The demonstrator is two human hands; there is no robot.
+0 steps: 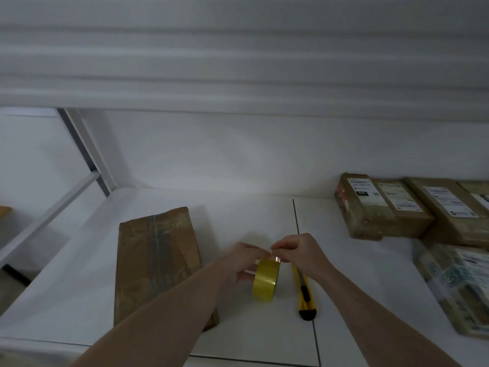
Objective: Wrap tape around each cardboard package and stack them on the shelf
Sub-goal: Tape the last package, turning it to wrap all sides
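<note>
Head view: the cardboard package [156,263] lies flat, long axis front-to-back, near the shelf's [238,207] left front edge. Beside it, the left hand [242,263] grips the upright tape roll [266,279]; the right hand [299,251] pinches its loose end.

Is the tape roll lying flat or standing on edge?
On edge: the tape roll shows its yellow band, held by the left hand; the right hand pinches its end.

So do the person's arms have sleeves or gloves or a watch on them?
No. Both forearms are bare all the way to the bottom edge of the picture, with no sleeves showing. The left hand and the right hand wear no gloves, and no watch, bracelet or ring can be seen.
</note>
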